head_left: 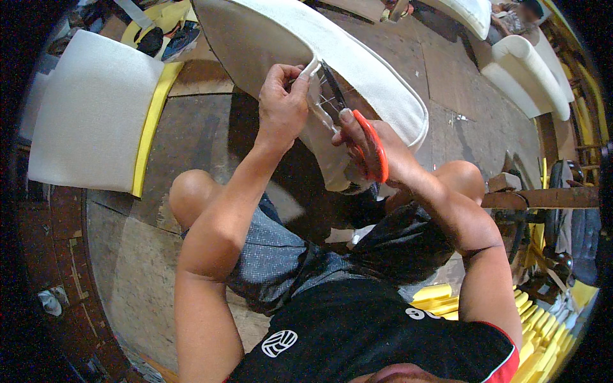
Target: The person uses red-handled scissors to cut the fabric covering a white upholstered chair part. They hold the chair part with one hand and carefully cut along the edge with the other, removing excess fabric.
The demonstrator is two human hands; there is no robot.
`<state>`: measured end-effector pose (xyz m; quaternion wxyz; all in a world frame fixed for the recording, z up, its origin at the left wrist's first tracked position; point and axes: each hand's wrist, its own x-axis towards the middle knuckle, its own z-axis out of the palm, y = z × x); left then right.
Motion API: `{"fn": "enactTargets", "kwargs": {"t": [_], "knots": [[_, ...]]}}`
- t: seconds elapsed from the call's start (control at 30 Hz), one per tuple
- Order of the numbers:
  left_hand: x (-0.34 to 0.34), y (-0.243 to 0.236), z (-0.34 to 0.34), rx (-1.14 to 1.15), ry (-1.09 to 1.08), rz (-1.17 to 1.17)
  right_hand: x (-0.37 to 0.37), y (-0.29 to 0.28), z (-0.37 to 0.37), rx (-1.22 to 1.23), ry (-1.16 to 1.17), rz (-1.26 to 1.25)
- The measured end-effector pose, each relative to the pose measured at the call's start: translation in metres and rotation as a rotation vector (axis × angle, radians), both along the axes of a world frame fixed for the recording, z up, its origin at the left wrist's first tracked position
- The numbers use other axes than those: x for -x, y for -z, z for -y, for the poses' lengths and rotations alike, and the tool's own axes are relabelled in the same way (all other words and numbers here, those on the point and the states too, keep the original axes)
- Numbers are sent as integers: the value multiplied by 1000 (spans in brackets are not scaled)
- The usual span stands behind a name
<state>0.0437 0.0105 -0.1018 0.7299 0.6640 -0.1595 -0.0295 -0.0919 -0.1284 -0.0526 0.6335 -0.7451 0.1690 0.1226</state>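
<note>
In front of me stands a large curved piece of furniture covered in off-white fabric [377, 57], with a piped edge. My left hand [283, 102] is closed, pinching the fabric's edge near the piping. My right hand [370, 143] grips a pair of scissors [373, 150] with orange-red handles and dark blades. The blades point up and away, touching or very near the edge beside my left fingers. Loose cloth and stray threads hang below, next to the blades. Whether the blades are apart is hard to tell.
A white cushion [96, 115] with a yellow foam edge lies at the left. Another person [514, 19] is at the far right, near white upholstered pieces [527, 76]. Yellow foam strips [543, 338] pile up at lower right. A wooden beam [543, 199] runs beside my right knee.
</note>
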Motion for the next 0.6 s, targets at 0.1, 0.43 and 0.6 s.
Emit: {"fn": "enactTargets", "kwargs": {"t": [0.1, 0.43, 0.6], "knots": [[5, -5, -2, -65, -6, 27, -3, -7, -3, -36, 15, -47], [11, -10, -1, -84, -10, 52, -5, -7, -5, -50, 14, -64], [9, -6, -1, -79, -15, 97, -11, -1, -2, -23, -20, -20]]}}
